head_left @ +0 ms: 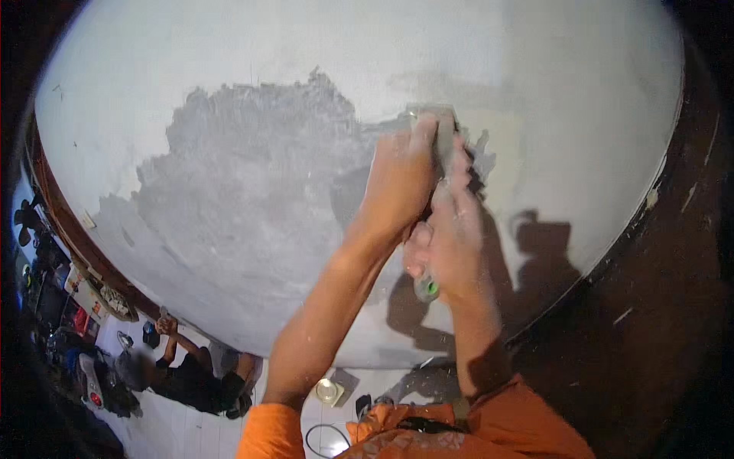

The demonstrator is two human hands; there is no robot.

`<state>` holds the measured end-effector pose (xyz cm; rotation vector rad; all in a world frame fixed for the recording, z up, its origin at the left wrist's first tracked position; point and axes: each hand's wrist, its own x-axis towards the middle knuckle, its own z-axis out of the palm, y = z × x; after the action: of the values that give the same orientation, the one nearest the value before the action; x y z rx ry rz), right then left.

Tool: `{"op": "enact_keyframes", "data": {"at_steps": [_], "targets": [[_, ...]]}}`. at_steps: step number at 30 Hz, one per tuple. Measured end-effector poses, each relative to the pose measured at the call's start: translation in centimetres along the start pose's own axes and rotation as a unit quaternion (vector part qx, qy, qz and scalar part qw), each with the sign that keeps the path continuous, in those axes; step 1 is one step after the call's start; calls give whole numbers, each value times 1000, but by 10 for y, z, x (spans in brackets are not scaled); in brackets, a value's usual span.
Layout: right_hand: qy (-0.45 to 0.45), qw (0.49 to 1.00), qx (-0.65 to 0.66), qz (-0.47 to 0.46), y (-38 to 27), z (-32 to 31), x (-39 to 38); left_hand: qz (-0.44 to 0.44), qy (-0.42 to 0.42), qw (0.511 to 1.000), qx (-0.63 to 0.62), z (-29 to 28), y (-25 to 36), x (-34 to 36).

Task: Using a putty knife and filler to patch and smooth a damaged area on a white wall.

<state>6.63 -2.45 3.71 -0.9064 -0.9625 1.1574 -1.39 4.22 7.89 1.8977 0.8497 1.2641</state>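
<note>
Step in hand, in my judgement: working the wall (298, 46) surface w/ a flat scraper (446, 136), blade end up, at the right-hand end of the ragged grey patch (237, 172); I can't tell whether the stroke lays material on or takes it off. The scraper is upper centre of my view, against the wall, handle pointing down. Hand status: right hand (456, 233) is closed round the handle, w/ the handle's butt end showing below the fingers; left hand (401, 172) is up at the blade, fingers against it, but motion blur means I can't confirm a full grip vs. a press. Next move, as I judge it, calls for even pressure from both hands, blade edge kept flat to the wall, & a steady pass toward the small grey fleck (483, 157) just right of the blade; max. risk is a tilted corner gouging the surface. Labels/writing: none I can read on scraper or wall; the round tin (329, 392) on the floor (172, 417) is too small to check, ditto the items at far left.
</note>
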Motion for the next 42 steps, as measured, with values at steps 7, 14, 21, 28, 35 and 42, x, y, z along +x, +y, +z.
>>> {"op": "enact_keyframes", "data": {"at_steps": [7,14,21,28,35,42], "targets": [[24,997,-14,-65,57,-45,-2,-75,42,988,-130,52,-48,-26],[56,994,87,38,9,-16,-15,109,61,992,17,35,-50,-13],[25,998,30,-49,-11,-4,-10,-1,-1,999,-41,16,-4,13],[39,999,-36,-5,18,-28,-14,129,136,982,9,46,-37,-10],[38,999,5,-17,17,-5,-5,-36,74,988,-133,20,-32,-6],[-3,984,-109,-140,29,7,10,-42,63,972,-222,-1,-13,-16]]}}
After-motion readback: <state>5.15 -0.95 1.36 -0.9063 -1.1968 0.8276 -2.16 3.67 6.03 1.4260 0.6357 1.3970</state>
